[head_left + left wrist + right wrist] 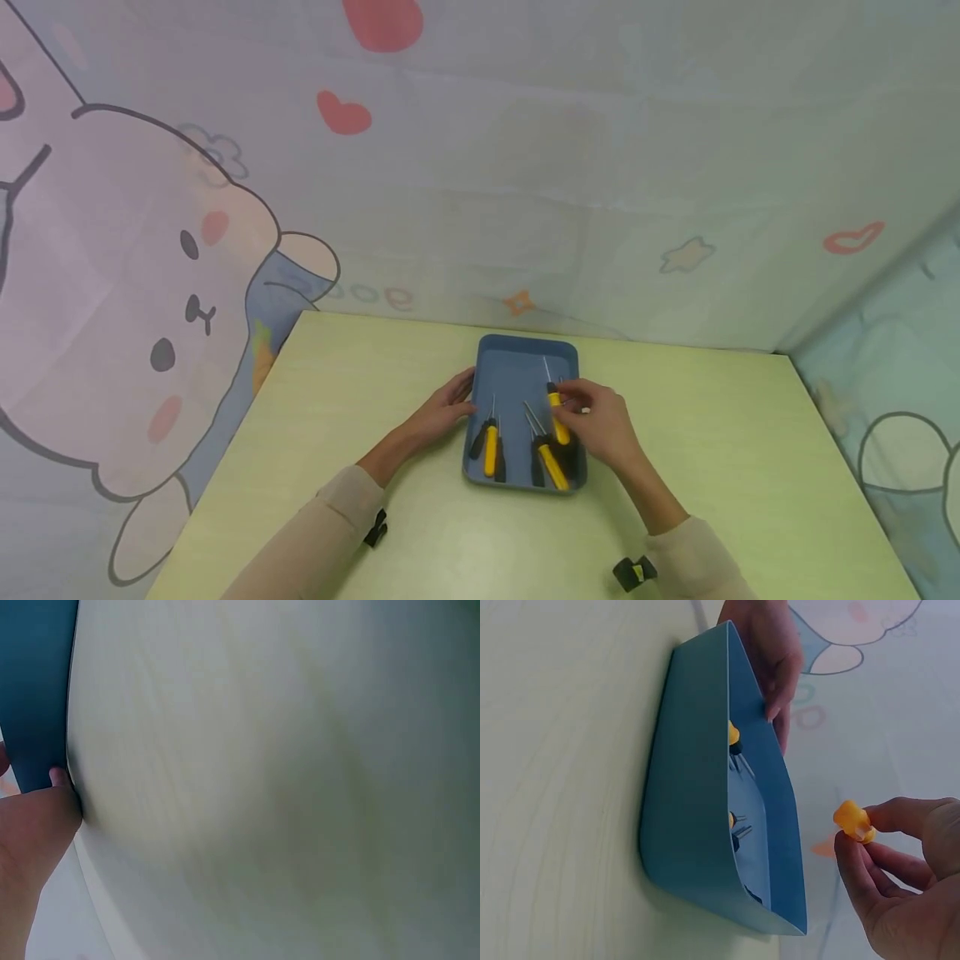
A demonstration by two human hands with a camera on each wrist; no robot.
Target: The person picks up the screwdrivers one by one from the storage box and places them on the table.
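Observation:
My right hand [603, 421] pinches a screwdriver [558, 417] with a yellow handle and black collar between thumb and fingers, over the right side of the blue tray [517, 350]. Its thin shaft points to the tray's back; the right wrist view shows the yellow handle [852, 819] end-on, above the rim. At the left wall my left hand [442, 412] grips the tray, thumb hooked over the rim and fingers outside. Inside, a yellow screwdriver [491, 450] lies among black-handled ones at left, and another yellow screwdriver [553, 465] lies among dark handles at front right.
The tray stands on a pale yellow-green table [712, 433], near its back edge. Behind the table hangs a cloth backdrop [480, 167] printed with a rabbit and hearts. A dark clip-like piece [634, 572] sits by the right sleeve.

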